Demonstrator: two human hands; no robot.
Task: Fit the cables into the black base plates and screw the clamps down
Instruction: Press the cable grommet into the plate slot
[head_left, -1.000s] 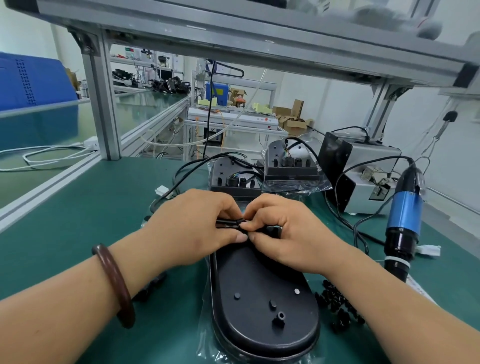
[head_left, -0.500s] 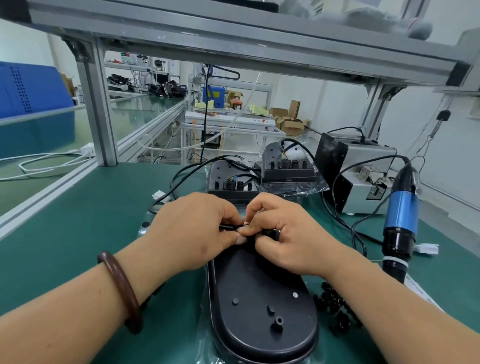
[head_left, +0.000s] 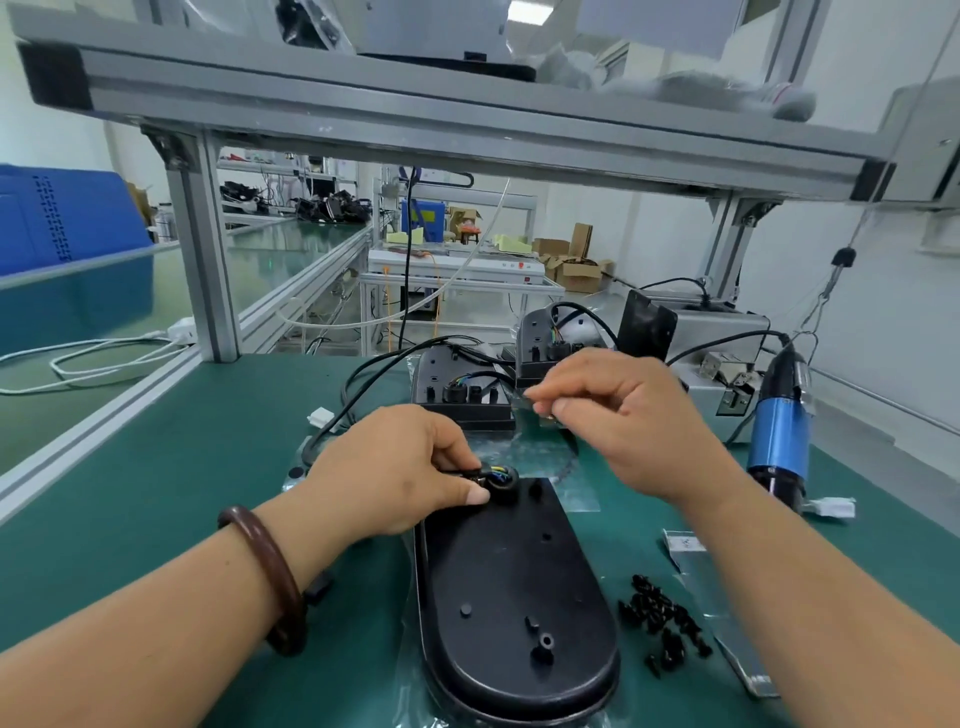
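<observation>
Your right hand (head_left: 618, 415) has lifted off the black base plate (head_left: 514, 597) and now hovers beyond its far end, fingertips drawn together; whether they pinch anything cannot be told. Your left hand (head_left: 405, 473) stays at the plate's far edge, thumb and fingers pinching the cable (head_left: 496, 475), its coloured wires showing. Loose black screws (head_left: 665, 629) lie just right of the plate, the blue screwdriver (head_left: 779, 436) farther right.
</observation>
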